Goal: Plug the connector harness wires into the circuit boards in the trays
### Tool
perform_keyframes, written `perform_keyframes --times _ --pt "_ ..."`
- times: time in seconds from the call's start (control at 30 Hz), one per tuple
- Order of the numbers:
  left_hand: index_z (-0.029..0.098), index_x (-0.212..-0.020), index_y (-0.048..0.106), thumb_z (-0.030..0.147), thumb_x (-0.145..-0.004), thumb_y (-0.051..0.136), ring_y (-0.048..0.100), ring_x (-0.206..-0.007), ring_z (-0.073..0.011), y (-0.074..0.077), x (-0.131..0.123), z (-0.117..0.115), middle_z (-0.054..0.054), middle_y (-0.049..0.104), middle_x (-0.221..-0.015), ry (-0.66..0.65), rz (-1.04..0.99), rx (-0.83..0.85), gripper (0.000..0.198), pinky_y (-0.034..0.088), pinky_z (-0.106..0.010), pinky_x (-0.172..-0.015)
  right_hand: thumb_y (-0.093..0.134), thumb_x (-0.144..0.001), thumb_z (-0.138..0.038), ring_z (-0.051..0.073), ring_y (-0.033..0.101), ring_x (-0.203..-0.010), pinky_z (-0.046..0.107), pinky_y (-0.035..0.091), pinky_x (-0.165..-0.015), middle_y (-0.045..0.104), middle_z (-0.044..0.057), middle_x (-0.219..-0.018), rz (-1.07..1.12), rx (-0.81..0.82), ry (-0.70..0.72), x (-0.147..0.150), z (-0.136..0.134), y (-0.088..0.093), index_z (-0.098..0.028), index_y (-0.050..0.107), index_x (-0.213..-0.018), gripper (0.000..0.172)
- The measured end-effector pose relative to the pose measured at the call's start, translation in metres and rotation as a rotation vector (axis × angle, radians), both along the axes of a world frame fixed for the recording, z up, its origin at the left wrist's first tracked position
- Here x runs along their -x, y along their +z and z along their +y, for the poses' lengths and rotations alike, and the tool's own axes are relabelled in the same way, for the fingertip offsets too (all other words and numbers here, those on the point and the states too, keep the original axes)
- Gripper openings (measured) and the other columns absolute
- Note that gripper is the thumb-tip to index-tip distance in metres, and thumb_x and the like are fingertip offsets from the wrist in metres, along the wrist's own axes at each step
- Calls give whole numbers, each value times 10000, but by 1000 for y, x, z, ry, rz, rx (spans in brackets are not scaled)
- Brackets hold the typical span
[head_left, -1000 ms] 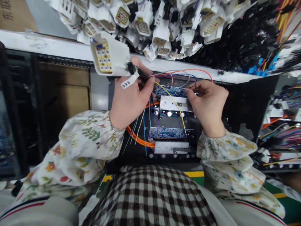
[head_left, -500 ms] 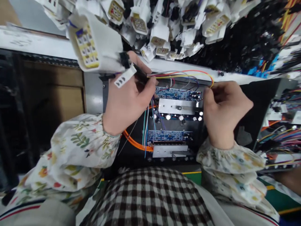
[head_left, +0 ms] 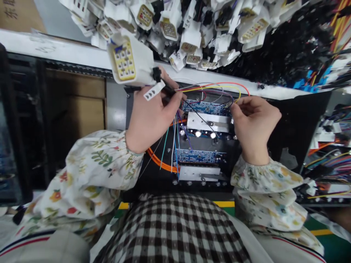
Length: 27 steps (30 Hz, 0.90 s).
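My left hand [head_left: 156, 117] is closed around a black-sleeved wire harness. Out of its top juts a large white connector [head_left: 134, 58] with a yellow pin face, and a small white connector [head_left: 154, 91] lies across the fingers. Several coloured wires [head_left: 216, 87] arc from this grip over to my right hand [head_left: 255, 120], whose thumb and fingertips pinch wire ends; which ones is partly hidden. Teal, white and blue wires [head_left: 172, 146] hang below the left hand. Under both hands sits a black housing with an upper blue circuit board [head_left: 205, 108] and a lower blue circuit board [head_left: 200, 156].
White connectors [head_left: 189, 40] crowd the shelf above, beside a heap of small black parts [head_left: 287, 47]. Orange cables [head_left: 159, 162] run into the housing's left side. More wire bundles [head_left: 329, 157] lie at the far right. A cardboard box [head_left: 90, 117] is at left.
My right hand has shifted a little left, and the wires at its fingertips have spread apart. A black wire now slants across the upper board. The view has shifted slightly.
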<state>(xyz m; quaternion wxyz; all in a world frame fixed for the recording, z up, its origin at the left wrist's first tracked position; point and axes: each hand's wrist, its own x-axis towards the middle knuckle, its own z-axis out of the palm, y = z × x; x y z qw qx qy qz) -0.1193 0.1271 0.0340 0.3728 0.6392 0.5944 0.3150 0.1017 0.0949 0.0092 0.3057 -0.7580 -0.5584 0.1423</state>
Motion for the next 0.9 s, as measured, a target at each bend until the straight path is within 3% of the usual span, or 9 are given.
perform_keyframes --times 0.17,0.27,0.33,0.37,0.47,0.6,0.73,0.83,0.9 --pt "205 -752 565 220 -815 614 655 -700 -135 1 0 1 8 653 -816 24 -38 -24 81 526 -242 -655 651 -736 -257 121 536 -533 278 427 -530 627 3 -663 -76 18 -2 7 -6 17 -195 636 -748 65" --pt "213 -756 562 245 -834 587 657 -679 -137 1 1 0 7 656 -792 11 -34 -17 88 526 -247 -624 647 -770 -308 140 552 -611 282 419 -550 614 32 -703 -205 -53 234 24 -15 37 -179 670 -785 131" --pt "216 -778 553 259 -834 583 660 -676 -143 -1 1 0 10 656 -765 14 -48 -24 77 534 -258 -649 623 -790 -261 147 559 -660 280 410 -558 613 52 -767 -263 -6 436 36 -18 47 -170 684 -802 110" --pt "215 -793 545 262 -835 579 661 -678 -145 -3 1 0 12 657 -760 16 -59 -26 71 537 -263 -673 595 -801 -222 143 555 -657 276 406 -559 605 51 -769 -257 19 470 41 -18 50 -165 676 -806 99" --pt "204 -810 524 254 -841 559 666 -702 -145 -6 1 1 11 655 -779 20 -50 -24 68 536 -270 -736 534 -811 -169 125 529 -609 278 413 -584 587 25 -737 -180 69 434 50 -13 52 -172 624 -822 91" --pt "188 -732 529 289 -852 553 657 -675 -140 -6 1 2 -7 647 -803 1 -11 -35 159 530 -271 -739 561 -756 -188 127 508 -582 294 395 -577 581 23 -747 -201 156 523 53 -2 51 -192 586 -743 29" --pt "184 -741 519 281 -856 549 660 -730 -160 -5 2 2 -15 629 -767 -4 -28 -38 153 530 -285 -760 559 -726 -149 108 472 -502 278 376 -531 514 -27 -575 -129 117 325 54 7 45 -204 537 -693 68" --pt "172 -817 532 175 -840 526 662 -787 -160 -3 4 2 -38 635 -845 -25 -100 -31 25 536 -275 -758 602 -751 -206 95 502 -507 253 382 -486 587 -22 -641 33 43 225 57 11 31 -210 562 -716 53" --pt "166 -802 570 149 -838 514 659 -791 -157 -1 6 3 -48 644 -881 -46 -85 -19 69 535 -270 -756 632 -749 -225 95 525 -524 250 400 -484 628 -13 -689 118 29 200 58 13 20 -212 583 -723 58"
